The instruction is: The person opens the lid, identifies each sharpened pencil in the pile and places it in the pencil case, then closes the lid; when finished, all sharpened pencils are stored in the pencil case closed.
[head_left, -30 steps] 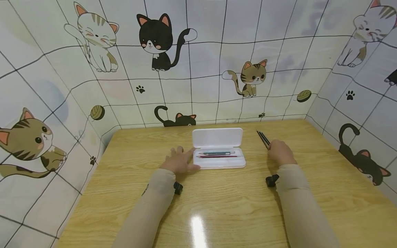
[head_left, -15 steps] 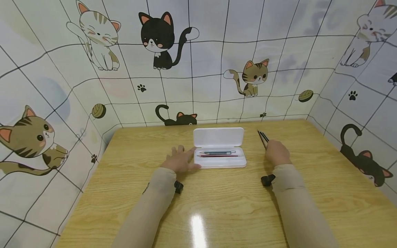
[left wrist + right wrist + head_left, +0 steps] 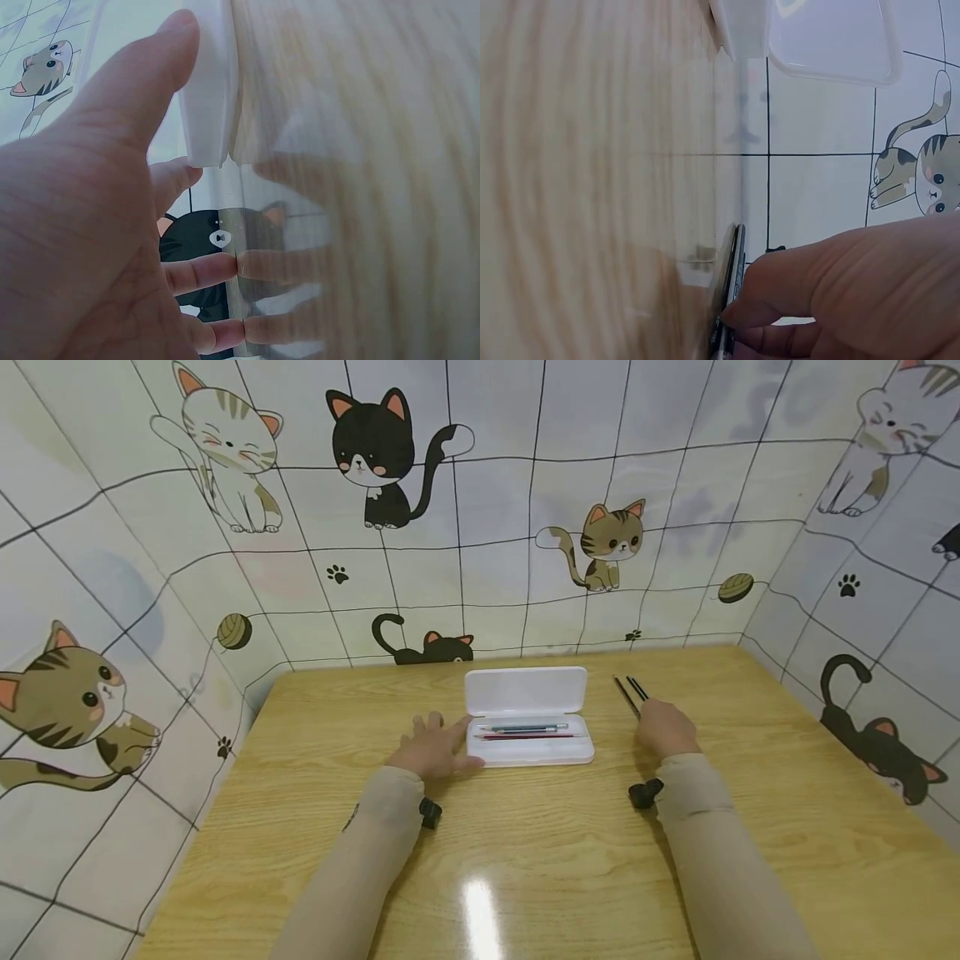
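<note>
A white pencil case (image 3: 536, 757) lies on the table with its lid raised at the back. Inside rest a teal pencil (image 3: 525, 727) and a dark red one (image 3: 525, 737), among slim others. My left hand (image 3: 431, 750) touches the case's left end, thumb at the front corner and index finger towards the back. In the left wrist view its other fingertips (image 3: 225, 266) meet the tabletop. To the right of the case, my right hand (image 3: 666, 728) pinches dark pencils at their near ends. One dark pencil (image 3: 625, 693) angles left of the others (image 3: 637, 687); the pinched ends are hidden.
The wooden table (image 3: 525, 843) runs up to a wall covering (image 3: 495, 577) printed with cats and grid lines, which also encloses both sides. The raised lid (image 3: 525, 692) stands near the table's back edge.
My right hand has shifted slightly left, and the dark pencils have fanned apart, one swinging left of the rest. The left hand and the case have stayed put.
</note>
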